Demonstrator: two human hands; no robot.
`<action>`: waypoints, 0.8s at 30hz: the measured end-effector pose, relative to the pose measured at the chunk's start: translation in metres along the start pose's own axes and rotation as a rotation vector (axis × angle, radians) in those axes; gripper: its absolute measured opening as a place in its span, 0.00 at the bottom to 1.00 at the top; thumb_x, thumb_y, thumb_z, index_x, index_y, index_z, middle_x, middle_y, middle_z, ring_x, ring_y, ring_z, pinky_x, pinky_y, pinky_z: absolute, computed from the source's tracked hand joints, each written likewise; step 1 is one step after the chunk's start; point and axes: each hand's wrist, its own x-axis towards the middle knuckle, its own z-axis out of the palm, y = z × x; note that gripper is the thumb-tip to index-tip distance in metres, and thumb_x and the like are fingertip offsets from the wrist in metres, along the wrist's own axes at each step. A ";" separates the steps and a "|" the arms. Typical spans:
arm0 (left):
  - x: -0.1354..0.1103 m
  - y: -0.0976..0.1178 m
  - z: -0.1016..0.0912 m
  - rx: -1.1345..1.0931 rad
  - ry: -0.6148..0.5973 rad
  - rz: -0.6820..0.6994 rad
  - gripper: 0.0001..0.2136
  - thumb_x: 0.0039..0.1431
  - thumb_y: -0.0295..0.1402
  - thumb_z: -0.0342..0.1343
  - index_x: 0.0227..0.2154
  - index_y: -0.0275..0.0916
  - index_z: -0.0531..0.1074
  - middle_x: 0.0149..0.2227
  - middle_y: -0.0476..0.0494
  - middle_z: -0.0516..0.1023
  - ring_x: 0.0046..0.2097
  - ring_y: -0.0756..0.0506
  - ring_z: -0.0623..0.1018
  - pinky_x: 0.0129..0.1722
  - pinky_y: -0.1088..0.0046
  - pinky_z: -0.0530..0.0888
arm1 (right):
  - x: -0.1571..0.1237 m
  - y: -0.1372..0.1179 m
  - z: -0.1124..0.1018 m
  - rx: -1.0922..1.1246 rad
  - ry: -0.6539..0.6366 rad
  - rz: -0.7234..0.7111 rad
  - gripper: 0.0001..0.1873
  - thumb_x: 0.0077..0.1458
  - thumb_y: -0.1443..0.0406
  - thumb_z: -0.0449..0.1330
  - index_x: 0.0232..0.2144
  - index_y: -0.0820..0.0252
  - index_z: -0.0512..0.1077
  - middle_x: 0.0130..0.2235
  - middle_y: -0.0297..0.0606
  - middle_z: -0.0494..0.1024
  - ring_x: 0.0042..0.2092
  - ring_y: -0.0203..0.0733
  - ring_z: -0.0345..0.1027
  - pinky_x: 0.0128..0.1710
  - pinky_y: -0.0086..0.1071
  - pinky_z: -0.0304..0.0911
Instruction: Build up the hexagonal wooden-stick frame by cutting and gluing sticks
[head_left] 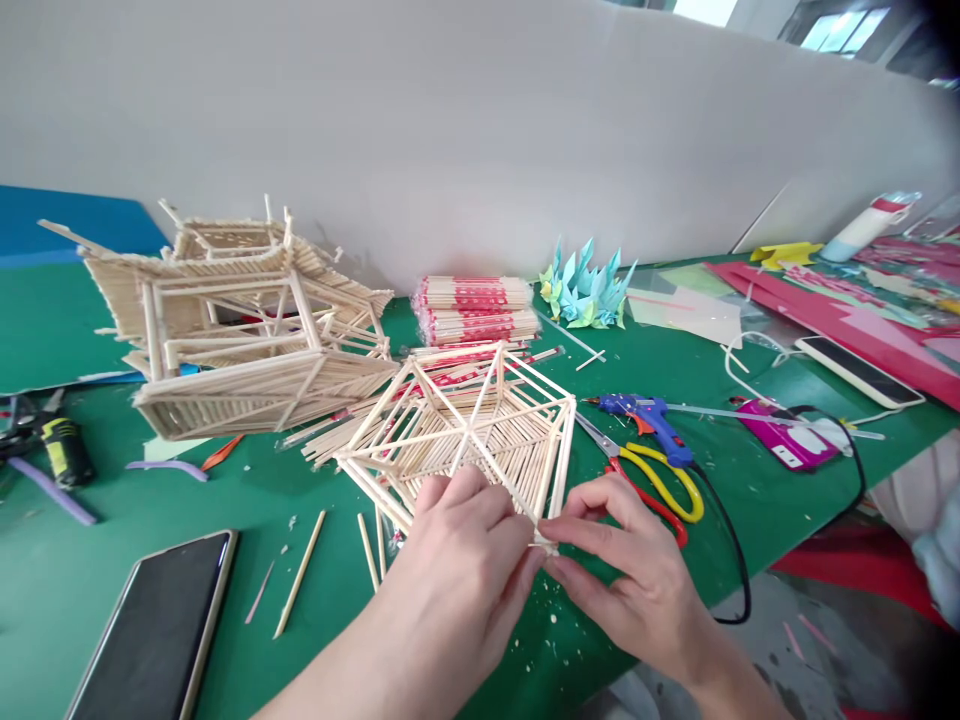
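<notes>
A hexagonal frame of thin wooden sticks [465, 425] lies on the green table [112, 520] in front of me. My left hand [457, 575] is curled, its fingers pinching the frame's near corner. My right hand [637, 575] meets it from the right, thumb and forefinger pinched on the same corner joint. A larger stick-built pavilion model [240, 330] stands behind and to the left.
Packs of chopsticks in red wrappers [476, 308] and paper cranes [589, 288] lie at the back. A blue glue gun [649, 420], red and yellow scissors [652, 480], a pink phone [787, 440], a dark phone [157, 630] and loose sticks [300, 572] surround the frame.
</notes>
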 end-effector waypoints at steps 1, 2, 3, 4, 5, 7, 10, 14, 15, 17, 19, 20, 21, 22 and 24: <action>0.001 0.000 0.003 0.008 0.026 0.007 0.12 0.60 0.30 0.44 0.25 0.38 0.70 0.27 0.45 0.70 0.33 0.44 0.64 0.32 0.65 0.57 | 0.000 0.000 0.000 0.010 0.006 -0.004 0.14 0.52 0.73 0.59 0.43 0.60 0.70 0.37 0.37 0.65 0.39 0.38 0.59 0.36 0.33 0.61; 0.001 0.000 0.007 0.015 0.051 0.012 0.12 0.60 0.29 0.44 0.24 0.38 0.69 0.26 0.46 0.70 0.32 0.44 0.64 0.32 0.65 0.56 | 0.000 0.000 0.001 0.017 0.014 -0.010 0.14 0.52 0.73 0.59 0.43 0.61 0.70 0.37 0.37 0.65 0.39 0.38 0.59 0.35 0.33 0.61; 0.001 -0.001 0.010 0.021 0.076 0.015 0.12 0.60 0.29 0.43 0.23 0.38 0.68 0.25 0.46 0.70 0.32 0.45 0.64 0.31 0.66 0.55 | 0.000 0.000 0.001 0.024 0.020 -0.010 0.15 0.52 0.73 0.59 0.43 0.61 0.70 0.37 0.37 0.65 0.39 0.38 0.59 0.36 0.33 0.61; 0.000 -0.001 0.012 0.026 0.092 0.017 0.12 0.60 0.29 0.43 0.23 0.38 0.67 0.25 0.47 0.70 0.31 0.45 0.64 0.31 0.66 0.55 | 0.000 0.001 0.002 0.031 0.024 -0.010 0.15 0.52 0.73 0.59 0.43 0.61 0.70 0.37 0.37 0.65 0.38 0.37 0.59 0.36 0.33 0.61; 0.000 -0.002 0.014 0.027 0.099 0.015 0.12 0.60 0.28 0.43 0.22 0.38 0.67 0.25 0.47 0.70 0.31 0.45 0.64 0.31 0.66 0.54 | 0.001 0.001 0.002 0.038 0.027 -0.007 0.15 0.52 0.74 0.59 0.43 0.61 0.70 0.37 0.37 0.66 0.38 0.37 0.60 0.36 0.33 0.61; -0.001 -0.002 0.015 0.019 0.094 0.005 0.12 0.60 0.28 0.43 0.23 0.38 0.67 0.25 0.47 0.70 0.31 0.45 0.64 0.31 0.66 0.54 | 0.000 0.001 0.002 0.047 0.029 0.001 0.15 0.52 0.74 0.59 0.43 0.61 0.70 0.37 0.38 0.66 0.38 0.37 0.60 0.35 0.33 0.61; 0.000 -0.001 0.014 -0.009 0.068 -0.011 0.12 0.60 0.28 0.42 0.25 0.38 0.68 0.26 0.47 0.71 0.32 0.45 0.65 0.32 0.66 0.56 | 0.000 0.001 0.002 0.054 0.035 0.004 0.15 0.52 0.73 0.59 0.44 0.60 0.71 0.36 0.37 0.66 0.38 0.38 0.60 0.35 0.33 0.62; 0.001 -0.001 0.012 -0.048 0.069 -0.017 0.12 0.60 0.29 0.43 0.25 0.38 0.69 0.26 0.46 0.70 0.32 0.45 0.65 0.33 0.66 0.58 | 0.000 0.001 0.003 0.062 0.031 0.020 0.14 0.53 0.72 0.58 0.43 0.60 0.71 0.36 0.37 0.66 0.38 0.38 0.61 0.36 0.33 0.62; 0.001 -0.001 0.011 -0.055 0.066 -0.013 0.12 0.60 0.29 0.43 0.25 0.38 0.68 0.25 0.47 0.70 0.32 0.45 0.65 0.32 0.66 0.58 | 0.000 0.000 0.003 0.059 0.029 0.024 0.14 0.53 0.72 0.58 0.43 0.60 0.71 0.36 0.37 0.66 0.38 0.37 0.61 0.35 0.33 0.62; 0.000 -0.001 0.010 -0.063 0.063 -0.002 0.12 0.60 0.28 0.43 0.24 0.39 0.68 0.25 0.47 0.70 0.31 0.45 0.65 0.32 0.67 0.58 | 0.000 -0.001 0.002 0.052 0.028 0.032 0.14 0.53 0.72 0.59 0.43 0.59 0.71 0.36 0.37 0.66 0.38 0.37 0.61 0.35 0.32 0.63; -0.001 -0.002 0.010 -0.069 0.069 0.011 0.12 0.60 0.28 0.44 0.24 0.39 0.69 0.24 0.47 0.70 0.30 0.46 0.65 0.32 0.68 0.59 | -0.003 -0.002 0.000 0.061 0.034 0.045 0.16 0.53 0.70 0.59 0.46 0.58 0.69 0.38 0.37 0.66 0.39 0.38 0.62 0.37 0.32 0.64; -0.001 -0.003 0.010 -0.069 0.073 0.014 0.12 0.60 0.28 0.44 0.24 0.39 0.69 0.24 0.48 0.70 0.30 0.46 0.65 0.32 0.67 0.59 | -0.005 -0.001 -0.001 0.065 0.047 0.059 0.18 0.53 0.69 0.58 0.47 0.57 0.68 0.40 0.38 0.65 0.41 0.38 0.62 0.39 0.33 0.64; -0.001 -0.003 0.010 -0.069 0.079 0.014 0.12 0.60 0.28 0.45 0.24 0.40 0.70 0.24 0.48 0.70 0.31 0.46 0.65 0.32 0.67 0.59 | -0.008 0.001 -0.003 0.063 0.066 0.078 0.19 0.53 0.68 0.58 0.48 0.57 0.67 0.41 0.39 0.65 0.42 0.39 0.63 0.40 0.33 0.64; -0.001 -0.004 0.011 -0.071 0.086 0.013 0.11 0.60 0.28 0.45 0.25 0.40 0.71 0.24 0.48 0.70 0.31 0.46 0.66 0.32 0.67 0.59 | -0.012 0.003 -0.005 0.042 0.097 0.115 0.18 0.54 0.67 0.57 0.49 0.55 0.66 0.42 0.38 0.66 0.42 0.38 0.64 0.41 0.32 0.65; 0.000 -0.004 0.011 -0.098 0.109 0.020 0.11 0.59 0.28 0.46 0.25 0.40 0.71 0.24 0.48 0.70 0.31 0.46 0.66 0.32 0.66 0.59 | -0.022 0.013 -0.011 -0.054 0.192 0.226 0.15 0.56 0.64 0.55 0.48 0.51 0.67 0.42 0.36 0.68 0.41 0.36 0.66 0.38 0.29 0.66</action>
